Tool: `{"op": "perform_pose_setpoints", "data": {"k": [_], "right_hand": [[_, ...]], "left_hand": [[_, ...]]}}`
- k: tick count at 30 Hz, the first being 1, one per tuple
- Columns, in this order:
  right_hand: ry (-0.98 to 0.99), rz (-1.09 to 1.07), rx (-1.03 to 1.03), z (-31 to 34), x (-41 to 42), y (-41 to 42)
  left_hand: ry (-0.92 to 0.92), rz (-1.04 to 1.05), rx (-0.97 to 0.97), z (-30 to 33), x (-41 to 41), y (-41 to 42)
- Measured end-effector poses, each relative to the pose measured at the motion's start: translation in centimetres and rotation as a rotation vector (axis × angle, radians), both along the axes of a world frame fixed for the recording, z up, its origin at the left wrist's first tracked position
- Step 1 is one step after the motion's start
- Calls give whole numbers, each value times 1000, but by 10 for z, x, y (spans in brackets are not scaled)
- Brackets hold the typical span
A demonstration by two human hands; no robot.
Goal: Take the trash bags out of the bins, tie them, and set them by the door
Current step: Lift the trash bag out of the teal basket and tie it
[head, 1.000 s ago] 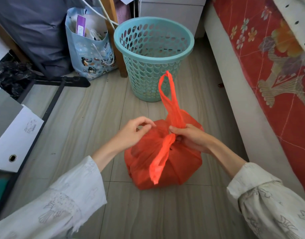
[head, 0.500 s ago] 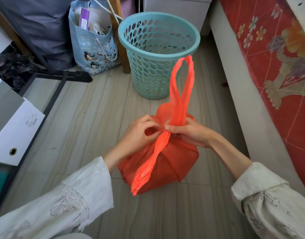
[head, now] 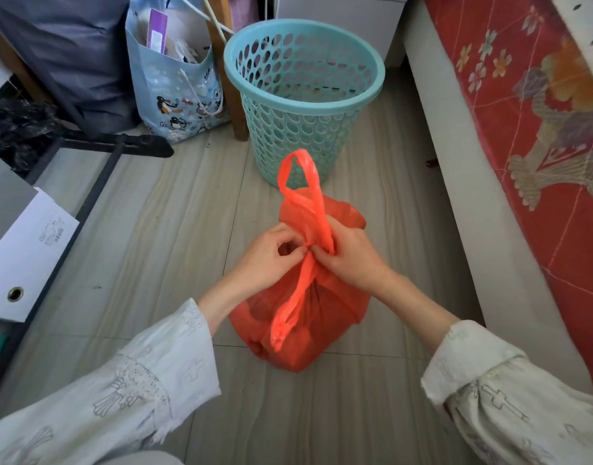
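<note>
An orange trash bag [head: 325, 317], full and rounded, sits on the tiled floor in front of me. One handle loop stands up above it; the other hangs down its front. My left hand [head: 266, 260] pinches the handles at the crossing point on top of the bag. My right hand [head: 350, 255] grips the base of the upright loop from the other side. Both hands touch at the knot. Behind the bag stands a teal perforated plastic bin [head: 303, 95] with no bag in it.
A blue cartoon gift bag [head: 177, 92] stuffed with items leans by a wooden leg at the back left. A black frame and white boxes [head: 23, 250] line the left. A bed with a red floral mattress [head: 536, 135] runs along the right.
The upright handle loop has come down lower and shorter. My hands have drawn closer together at the crossing of the handles on top of the bag.
</note>
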State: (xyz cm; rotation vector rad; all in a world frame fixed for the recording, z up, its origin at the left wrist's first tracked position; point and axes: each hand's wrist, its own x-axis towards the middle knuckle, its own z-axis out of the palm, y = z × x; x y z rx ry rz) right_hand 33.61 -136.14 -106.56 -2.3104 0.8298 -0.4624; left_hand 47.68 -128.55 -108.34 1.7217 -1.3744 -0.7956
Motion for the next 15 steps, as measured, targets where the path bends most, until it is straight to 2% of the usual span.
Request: {"op": "perform_pose_setpoints", "data": {"k": [2, 4, 6, 8, 10, 13, 15], "right_hand": [[23, -23, -70, -3, 0, 3], [41, -81, -39, -7, 1, 2], [34, -220, 209, -5, 3, 2], [-28, -344, 619, -1, 5, 1], [-74, -374, 921, 2, 3, -2], [-124, -413, 1224, 5, -1, -4], [-168, -418, 1323, 3, -2, -2]], "left_hand": [[-28, -1, 4, 2, -2, 0], [-27, -9, 7, 3, -3, 1], [24, -30, 20, 3, -4, 3], [60, -39, 30, 2, -5, 5], [21, -25, 39, 2, -6, 6], [9, -6, 39, -2, -4, 7], [4, 0, 45, -4, -3, 8]]}}
